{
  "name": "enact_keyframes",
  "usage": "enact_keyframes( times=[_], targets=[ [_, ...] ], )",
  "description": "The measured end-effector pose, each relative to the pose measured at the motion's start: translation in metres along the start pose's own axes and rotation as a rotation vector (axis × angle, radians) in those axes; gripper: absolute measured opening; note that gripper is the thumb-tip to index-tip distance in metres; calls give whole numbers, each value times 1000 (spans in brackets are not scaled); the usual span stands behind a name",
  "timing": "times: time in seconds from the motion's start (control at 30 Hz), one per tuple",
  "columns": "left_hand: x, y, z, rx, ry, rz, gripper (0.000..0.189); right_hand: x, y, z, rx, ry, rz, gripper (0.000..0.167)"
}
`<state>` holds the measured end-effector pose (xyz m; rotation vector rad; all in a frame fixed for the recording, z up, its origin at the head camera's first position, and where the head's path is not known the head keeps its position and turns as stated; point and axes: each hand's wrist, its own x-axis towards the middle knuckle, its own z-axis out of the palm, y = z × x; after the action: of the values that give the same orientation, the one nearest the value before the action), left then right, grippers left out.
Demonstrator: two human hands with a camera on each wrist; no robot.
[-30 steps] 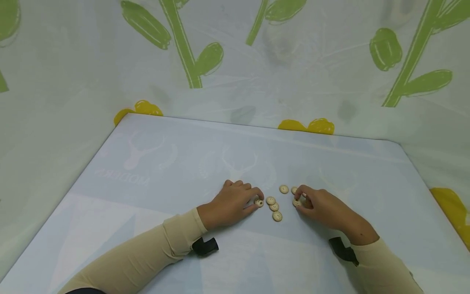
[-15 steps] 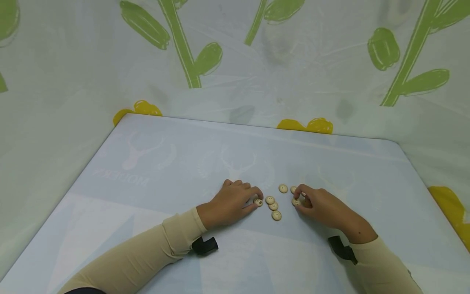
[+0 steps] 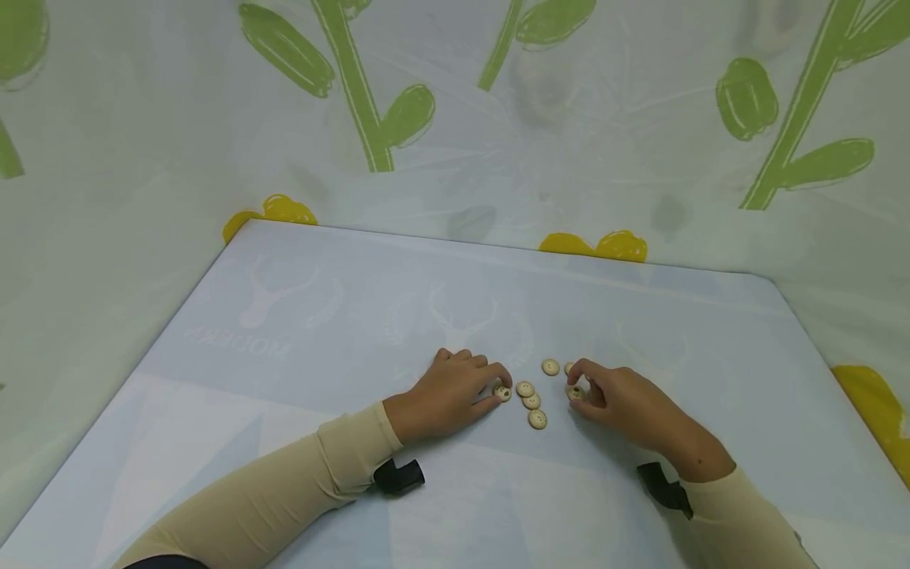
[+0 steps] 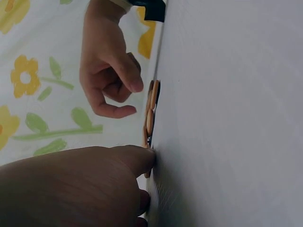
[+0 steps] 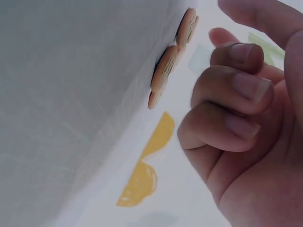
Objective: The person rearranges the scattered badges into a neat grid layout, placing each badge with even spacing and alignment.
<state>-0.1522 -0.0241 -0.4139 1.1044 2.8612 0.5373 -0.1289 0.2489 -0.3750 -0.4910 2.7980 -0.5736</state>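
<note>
Head view: your left hand [image 3: 444,397] curls thumb and forefinger round a pale button [image 3: 502,393] on the table [image 3: 455,498], though contact at its rim is hard to confirm. Your right hand [image 3: 626,401], thumb and forefinger apart and holding nothing, hangs over a second button [image 3: 577,393]. Three buttons [image 3: 531,401] occupy the narrow gap between your hands; the table's edges lie well apart from both.

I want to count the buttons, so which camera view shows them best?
The head view: it looks down on the buttons, showing their faces, though the right hand partly hides at least one. The left wrist view shows them edge-on, overlapping; the right wrist view, only a few, slanted.
</note>
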Motion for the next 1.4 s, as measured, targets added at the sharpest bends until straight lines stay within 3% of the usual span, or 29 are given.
enact_keyframes(
  times=[0.4, 0.63, 1.4],
  targets=[
    [0, 2, -2, 7, 0, 8, 22, -4, -17, 5, -60, 60, -67, 22],
    [0, 1, 0, 3, 0, 9, 22, -6, -24, 12, -145, 100, -166, 24],
    [-2, 1, -3, 6, 2, 11, 23, -4, -29, 22, -174, 52, -237, 20]
  ],
)
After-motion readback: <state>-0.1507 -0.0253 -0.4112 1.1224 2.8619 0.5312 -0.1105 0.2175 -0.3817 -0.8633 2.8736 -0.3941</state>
